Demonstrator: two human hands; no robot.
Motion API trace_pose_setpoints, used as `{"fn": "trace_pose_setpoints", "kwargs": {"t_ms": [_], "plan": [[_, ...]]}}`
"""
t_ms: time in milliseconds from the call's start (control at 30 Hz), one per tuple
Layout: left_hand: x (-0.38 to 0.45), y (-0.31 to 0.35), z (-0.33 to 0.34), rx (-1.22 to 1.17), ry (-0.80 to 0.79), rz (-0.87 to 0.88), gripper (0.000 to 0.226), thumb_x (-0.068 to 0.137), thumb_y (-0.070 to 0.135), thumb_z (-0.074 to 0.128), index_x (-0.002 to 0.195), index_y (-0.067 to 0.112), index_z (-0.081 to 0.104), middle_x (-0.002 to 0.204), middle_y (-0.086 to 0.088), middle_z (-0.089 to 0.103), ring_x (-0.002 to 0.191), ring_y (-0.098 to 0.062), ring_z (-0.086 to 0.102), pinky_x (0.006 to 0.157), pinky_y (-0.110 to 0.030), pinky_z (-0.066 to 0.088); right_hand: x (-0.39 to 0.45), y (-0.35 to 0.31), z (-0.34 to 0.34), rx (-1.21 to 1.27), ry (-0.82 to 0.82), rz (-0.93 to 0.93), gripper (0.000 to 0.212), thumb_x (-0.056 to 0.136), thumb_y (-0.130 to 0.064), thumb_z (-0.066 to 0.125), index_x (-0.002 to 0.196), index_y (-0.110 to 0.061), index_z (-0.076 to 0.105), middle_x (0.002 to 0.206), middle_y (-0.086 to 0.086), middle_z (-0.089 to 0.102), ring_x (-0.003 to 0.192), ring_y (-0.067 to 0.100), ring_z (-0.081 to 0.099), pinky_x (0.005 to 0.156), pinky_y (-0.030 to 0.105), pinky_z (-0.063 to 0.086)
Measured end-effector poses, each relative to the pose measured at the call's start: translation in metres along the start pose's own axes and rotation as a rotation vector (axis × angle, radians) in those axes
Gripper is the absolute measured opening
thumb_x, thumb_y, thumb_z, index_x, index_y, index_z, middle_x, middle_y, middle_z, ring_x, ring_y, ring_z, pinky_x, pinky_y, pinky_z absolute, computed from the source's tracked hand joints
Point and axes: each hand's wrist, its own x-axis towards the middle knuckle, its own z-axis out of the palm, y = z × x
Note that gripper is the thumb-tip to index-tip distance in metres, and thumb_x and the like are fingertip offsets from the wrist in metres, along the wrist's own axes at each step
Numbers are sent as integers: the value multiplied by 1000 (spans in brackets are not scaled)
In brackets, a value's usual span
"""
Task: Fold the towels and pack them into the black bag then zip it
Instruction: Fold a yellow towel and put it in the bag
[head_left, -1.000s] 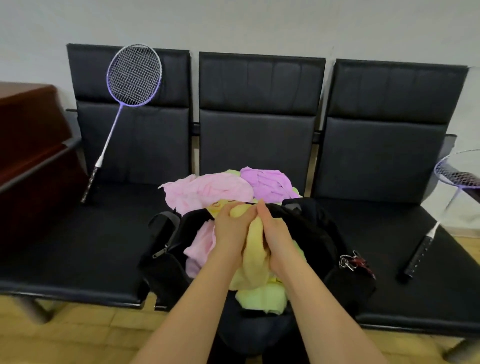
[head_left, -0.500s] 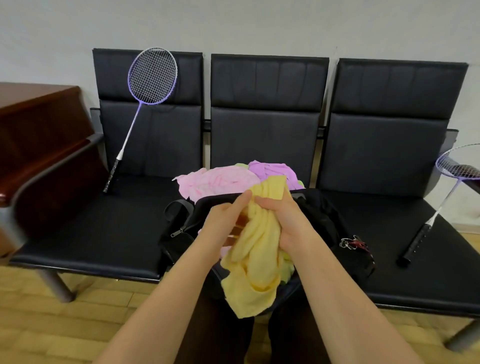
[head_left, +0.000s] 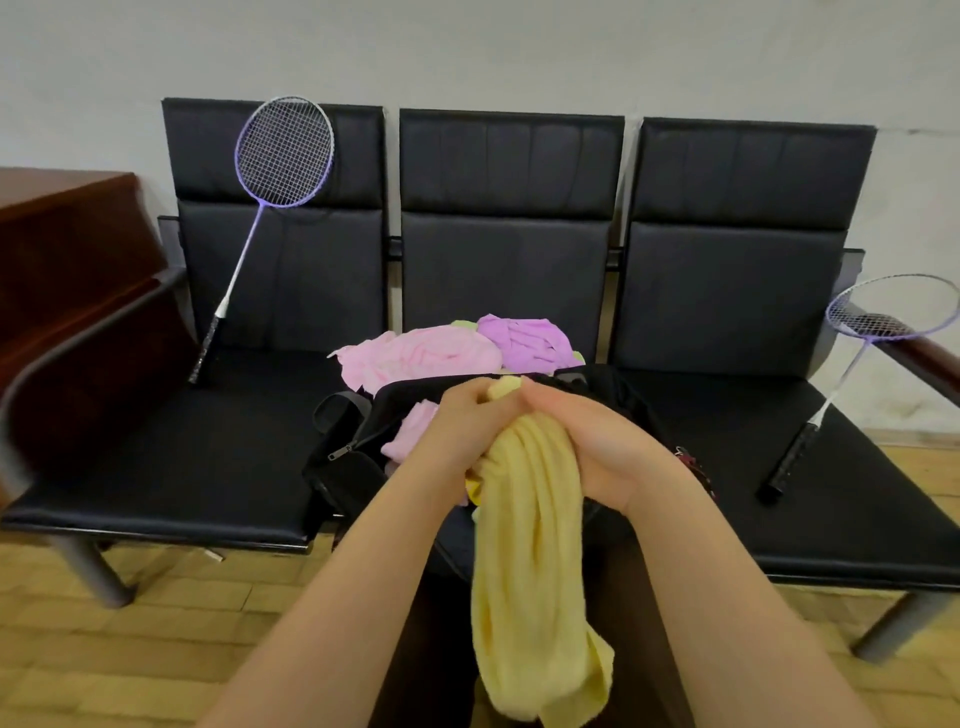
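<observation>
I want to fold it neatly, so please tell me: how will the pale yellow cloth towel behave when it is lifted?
The pale yellow cloth towel is probably floppy: it hangs in long folds below the left hand and right hand. It likely is light, since gripping its top end holds it.

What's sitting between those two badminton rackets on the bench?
In the head view, between the left racket and right racket sit loose pink and purple towels and the open black bag.
</observation>
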Motion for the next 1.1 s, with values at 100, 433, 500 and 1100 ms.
{"fn": "trace_pose_setpoints", "kwargs": {"t_ms": [100, 433, 500, 1100], "plan": [[-2, -1, -7, -15, 2, 112, 15, 87, 27, 67, 100, 20, 67, 101, -4, 67, 100, -21, 63, 84, -35, 52, -3, 0, 3, -54, 20, -62, 34, 94, -28, 59, 116, -3, 66, 113, 17, 70, 104, 30, 67, 93, 44, 53], [-5, 17, -43, -415, 92, 275, 24, 83, -8, 62, 97, 11, 63, 83, -11, 61, 75, -23, 63, 78, -38, 52, -9, -10, -13, 313, 62, -241, 29, 93, -13, 47, 110, -1, 67, 101, 13, 74, 89, 23, 72, 77, 32, 58], [-10, 16, -36, -462, 29, 296, 28, 82, -14, 58, 98, 9, 62, 75, -8, 57, 63, -15, 63, 63, -28, 53, -3, 2, -9, 266, 90, -191, 36, 85, -12, 58, 112, 12, 61, 107, 24, 66, 95, 34, 66, 82, 37, 55], [-16, -35, -4, -385, 128, -140, 41, 73, 37, 79, 104, 12, 68, 97, -10, 72, 90, -25, 69, 81, -41, 58, 1, 47, 8, 210, 330, -252, 14, 91, -7, 62, 101, 2, 66, 100, 22, 70, 94, 36, 68, 79, 43, 58]]}}
